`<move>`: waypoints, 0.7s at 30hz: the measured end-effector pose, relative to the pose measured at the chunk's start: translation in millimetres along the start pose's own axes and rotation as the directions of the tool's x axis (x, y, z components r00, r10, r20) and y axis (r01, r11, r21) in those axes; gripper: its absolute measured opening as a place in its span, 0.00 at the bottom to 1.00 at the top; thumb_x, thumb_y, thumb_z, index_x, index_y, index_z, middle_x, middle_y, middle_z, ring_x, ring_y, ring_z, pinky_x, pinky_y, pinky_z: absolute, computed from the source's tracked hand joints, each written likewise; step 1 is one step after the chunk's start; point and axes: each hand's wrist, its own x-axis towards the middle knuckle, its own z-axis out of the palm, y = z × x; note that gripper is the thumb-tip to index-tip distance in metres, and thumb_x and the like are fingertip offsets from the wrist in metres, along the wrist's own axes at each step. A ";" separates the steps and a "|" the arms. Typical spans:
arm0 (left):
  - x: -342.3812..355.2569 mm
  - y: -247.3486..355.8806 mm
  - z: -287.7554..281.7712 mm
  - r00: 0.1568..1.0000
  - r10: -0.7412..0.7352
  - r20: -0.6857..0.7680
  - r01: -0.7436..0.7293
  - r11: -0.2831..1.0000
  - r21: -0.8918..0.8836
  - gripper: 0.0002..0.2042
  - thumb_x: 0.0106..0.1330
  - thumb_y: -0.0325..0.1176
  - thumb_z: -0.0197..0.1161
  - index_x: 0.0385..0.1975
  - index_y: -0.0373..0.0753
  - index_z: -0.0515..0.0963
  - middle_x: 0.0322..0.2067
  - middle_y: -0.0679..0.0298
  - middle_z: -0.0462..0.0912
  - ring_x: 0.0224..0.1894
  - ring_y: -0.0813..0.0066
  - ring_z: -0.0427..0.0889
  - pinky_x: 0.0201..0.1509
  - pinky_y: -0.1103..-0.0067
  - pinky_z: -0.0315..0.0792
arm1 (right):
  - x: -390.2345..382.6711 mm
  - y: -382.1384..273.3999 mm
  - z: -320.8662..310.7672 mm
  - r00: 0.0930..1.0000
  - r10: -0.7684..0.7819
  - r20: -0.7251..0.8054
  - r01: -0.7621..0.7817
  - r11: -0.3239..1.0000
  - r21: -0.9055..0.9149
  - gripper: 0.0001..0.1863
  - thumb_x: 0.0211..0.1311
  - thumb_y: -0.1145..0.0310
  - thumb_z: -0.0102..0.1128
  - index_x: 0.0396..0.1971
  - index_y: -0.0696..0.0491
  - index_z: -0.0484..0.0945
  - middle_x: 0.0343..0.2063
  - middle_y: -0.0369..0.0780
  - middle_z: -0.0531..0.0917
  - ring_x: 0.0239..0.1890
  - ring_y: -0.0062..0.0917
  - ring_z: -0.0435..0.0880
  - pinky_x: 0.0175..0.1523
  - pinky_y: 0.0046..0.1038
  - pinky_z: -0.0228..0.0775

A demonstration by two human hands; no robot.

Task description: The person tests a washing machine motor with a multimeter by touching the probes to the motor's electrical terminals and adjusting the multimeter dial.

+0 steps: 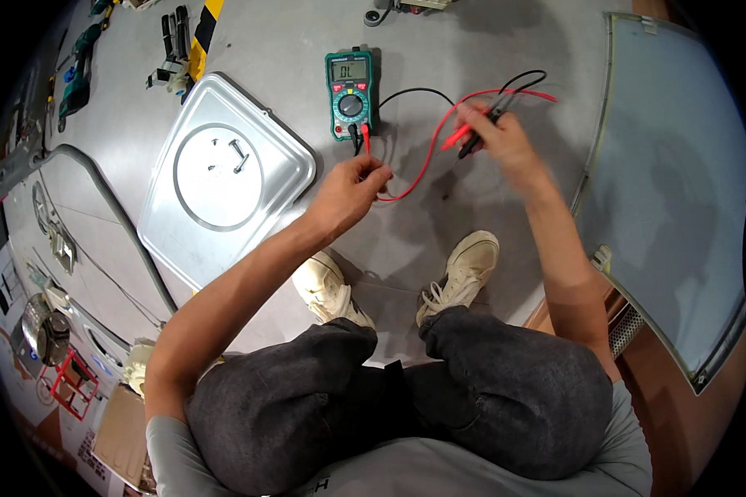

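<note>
A green and black digital multimeter [351, 106] lies face up on the grey floor, its screen lit and a black and a red plug in its lower sockets. Just below it, my left hand [350, 192] is closed in a pinch on the red test lead [413, 184]. My right hand [499, 137], slightly blurred, grips the red probe [455, 137] and the black probe [472, 144] together, tips pointing down and left. From the meter the black lead [414, 89] runs across to that hand and loops beyond it.
On the left rests a silver metal panel [164, 199] with several screws [239, 156] in its round recess. A framed glass panel [663, 166] lies to the right. Power tools [76, 87], a grey hose [112, 199] and a yellow-black strip [205, 37] are farther left. My shoes [462, 273] are below.
</note>
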 end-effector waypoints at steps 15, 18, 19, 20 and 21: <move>-15.0 20.6 9.6 0.946 0.319 0.052 -0.309 0.939 -0.149 0.09 0.67 0.28 0.63 0.44 0.33 0.75 0.36 0.66 0.80 0.39 0.81 0.77 0.45 0.81 0.74 | -27.1 -23.1 62.4 0.993 -0.005 0.119 -0.003 0.998 0.061 0.16 0.67 0.59 0.59 0.26 0.56 0.78 0.19 0.31 0.78 0.20 0.13 0.73 0.28 0.21 0.68; -12.7 17.4 6.0 0.959 0.281 0.045 -0.272 0.951 -0.149 0.10 0.68 0.29 0.62 0.44 0.33 0.75 0.36 0.66 0.80 0.39 0.82 0.77 0.45 0.81 0.73 | -30.2 -23.9 59.0 0.982 0.082 0.171 -0.106 0.986 0.132 0.14 0.67 0.60 0.59 0.33 0.57 0.79 0.23 0.31 0.79 0.23 0.14 0.76 0.31 0.21 0.72; -12.5 17.0 4.1 0.962 0.269 0.041 -0.260 0.954 -0.152 0.10 0.68 0.30 0.62 0.44 0.33 0.75 0.36 0.66 0.80 0.39 0.82 0.77 0.45 0.81 0.72 | -30.2 -21.6 56.6 0.979 0.088 0.186 -0.114 0.984 0.137 0.13 0.67 0.61 0.59 0.35 0.57 0.78 0.24 0.32 0.79 0.24 0.14 0.76 0.32 0.21 0.73; -12.7 16.6 2.4 0.966 0.256 0.036 -0.248 0.957 -0.153 0.10 0.68 0.31 0.62 0.45 0.33 0.76 0.36 0.66 0.80 0.39 0.82 0.77 0.45 0.82 0.72 | -29.6 -18.4 54.4 0.975 0.092 0.202 -0.122 0.982 0.143 0.12 0.67 0.61 0.60 0.37 0.57 0.78 0.26 0.32 0.79 0.26 0.14 0.77 0.32 0.22 0.74; -13.0 16.7 1.3 0.972 0.234 0.016 -0.228 0.958 -0.173 0.11 0.69 0.32 0.62 0.45 0.34 0.76 0.36 0.66 0.80 0.39 0.81 0.77 0.45 0.82 0.71 | -29.1 -16.4 52.6 0.971 0.096 0.218 -0.131 0.980 0.149 0.12 0.67 0.62 0.60 0.39 0.57 0.78 0.28 0.32 0.79 0.28 0.14 0.78 0.33 0.22 0.75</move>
